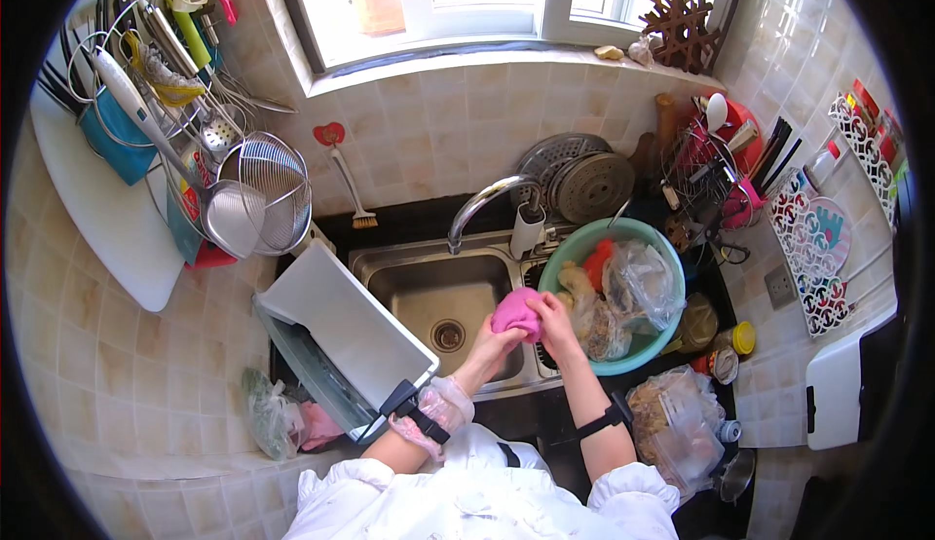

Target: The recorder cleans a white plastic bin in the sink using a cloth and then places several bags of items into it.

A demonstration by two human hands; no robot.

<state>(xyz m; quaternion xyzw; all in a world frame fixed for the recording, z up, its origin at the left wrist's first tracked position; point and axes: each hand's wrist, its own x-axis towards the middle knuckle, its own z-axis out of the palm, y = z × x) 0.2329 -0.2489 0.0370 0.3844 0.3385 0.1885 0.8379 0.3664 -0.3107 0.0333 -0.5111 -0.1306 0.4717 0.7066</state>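
A bunched pink cloth [517,313] is held between both hands over the right side of the stainless-steel sink [409,284]. My left hand [493,348] grips it from below, its thumb on the front. The fingers of my right hand [553,321] pinch its right edge. Above the basin curves a chrome faucet [486,200]; whether water runs from it cannot be seen. Just right of my right hand stands a green plastic basin [676,270] with filled plastic bags [643,284] and a red item in it.
A white and grey-green bin [350,321] lies tilted left of the sink. Strainers [274,193] and utensils hang at the left wall. Steamer plates [593,186] lean behind the faucet. Bagged food [676,423] and jars [741,337] stand at the right.
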